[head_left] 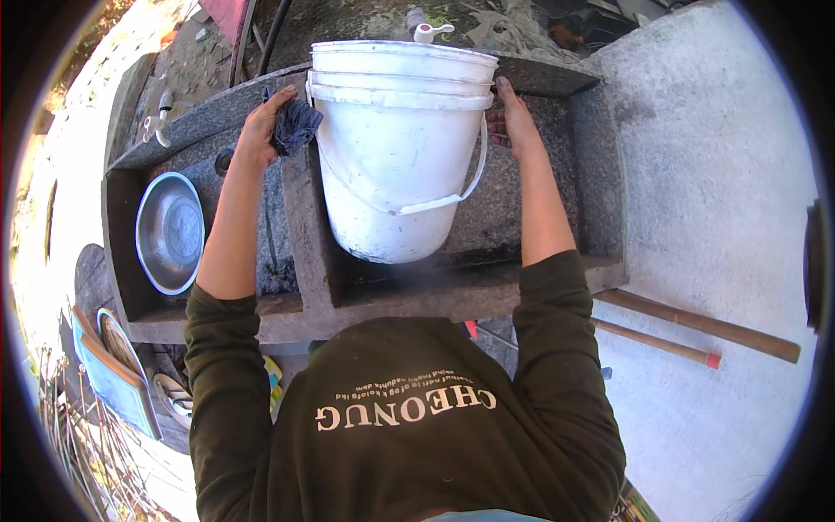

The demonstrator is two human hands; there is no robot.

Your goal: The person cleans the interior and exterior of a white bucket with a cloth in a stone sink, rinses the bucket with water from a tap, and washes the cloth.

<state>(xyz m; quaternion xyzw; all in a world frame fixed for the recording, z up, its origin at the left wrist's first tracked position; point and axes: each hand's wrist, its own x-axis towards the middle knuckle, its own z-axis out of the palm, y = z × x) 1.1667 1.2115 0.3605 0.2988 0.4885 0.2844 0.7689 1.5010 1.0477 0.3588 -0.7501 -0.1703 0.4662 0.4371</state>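
Observation:
A white plastic bucket [400, 148] is at the middle of the stone sink, tilted with its ribbed rim away from me and its base toward me. Its wire handle with a white grip [430, 204] hangs across the near side. My left hand [259, 129] is closed on a crumpled dark cloth [297, 128] beside the bucket's left rim. At the right rim, my right hand [517, 122] holds the bucket's side, thumb up and fingers partly hidden behind it. Whether the bucket also rests on the sink's divider cannot be told.
A metal basin [170, 232] stands in the left sink compartment. Taps rise behind the sink, one on the left [157, 123] and one behind the bucket [432, 33]. A pale wall [713, 157] borders the right side, with wooden poles [696, 324] near its foot.

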